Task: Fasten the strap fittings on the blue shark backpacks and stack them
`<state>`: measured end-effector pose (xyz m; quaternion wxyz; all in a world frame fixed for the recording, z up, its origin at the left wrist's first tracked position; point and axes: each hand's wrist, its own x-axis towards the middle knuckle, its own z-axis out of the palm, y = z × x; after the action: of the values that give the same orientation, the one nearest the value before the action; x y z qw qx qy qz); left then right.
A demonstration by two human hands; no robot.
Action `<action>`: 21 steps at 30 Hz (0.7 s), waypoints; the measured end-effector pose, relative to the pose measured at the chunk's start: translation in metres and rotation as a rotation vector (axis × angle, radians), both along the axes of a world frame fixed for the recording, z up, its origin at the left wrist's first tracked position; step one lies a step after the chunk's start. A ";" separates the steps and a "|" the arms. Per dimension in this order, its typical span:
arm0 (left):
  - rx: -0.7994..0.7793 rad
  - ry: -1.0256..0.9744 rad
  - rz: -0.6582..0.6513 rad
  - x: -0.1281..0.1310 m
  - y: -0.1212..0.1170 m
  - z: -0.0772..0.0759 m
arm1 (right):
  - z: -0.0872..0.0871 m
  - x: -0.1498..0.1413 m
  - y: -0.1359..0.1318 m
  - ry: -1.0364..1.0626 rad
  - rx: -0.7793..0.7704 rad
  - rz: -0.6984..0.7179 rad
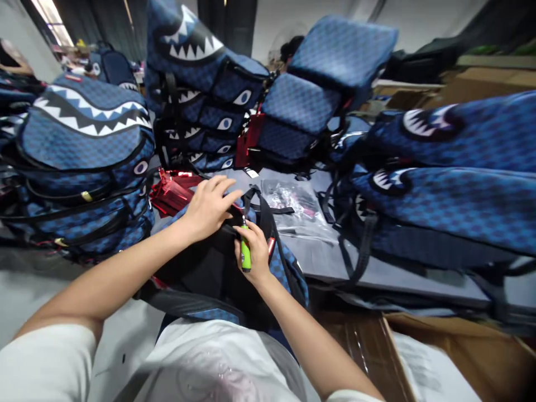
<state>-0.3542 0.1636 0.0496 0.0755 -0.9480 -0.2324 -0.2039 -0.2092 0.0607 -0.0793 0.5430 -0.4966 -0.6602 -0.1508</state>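
My right hand is closed around a small lime-green tool with a black butt end and a thin metal tip pointing away from me; its exact kind I cannot make out. Just left of it, my left hand is over the bag with its fingers spread, and I see nothing held in it. Under both hands lies a blue checkered backpack with its black back side and straps turned up. A black strap loop rises beside the tool's tip. Part of the backpack is hidden by my hands and forearms.
Stacked shark-print backpacks stand at the left, behind and at the right. Red tags lie by my left hand. Clear plastic bags rest on the grey table. An open cardboard box sits below, right.
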 end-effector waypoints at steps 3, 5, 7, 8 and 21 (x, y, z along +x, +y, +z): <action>-0.090 0.236 0.043 0.026 0.022 -0.007 | -0.009 -0.008 -0.004 0.007 -0.013 -0.030; -0.124 0.366 0.094 0.042 0.037 -0.018 | -0.016 -0.011 -0.012 0.026 -0.087 -0.025; -0.131 0.439 0.127 0.053 0.048 -0.029 | -0.021 -0.012 -0.019 0.040 -0.178 0.030; -0.135 0.462 0.120 0.056 0.052 -0.034 | -0.023 -0.011 -0.021 0.040 -0.214 0.066; -0.042 0.457 -0.001 0.041 0.043 -0.050 | -0.017 0.005 -0.024 0.371 -0.471 0.196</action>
<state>-0.3131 0.2064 -0.0003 0.1064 -0.9710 -0.2130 0.0208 -0.2041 0.0372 -0.0965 0.5363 -0.5618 -0.6113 0.1522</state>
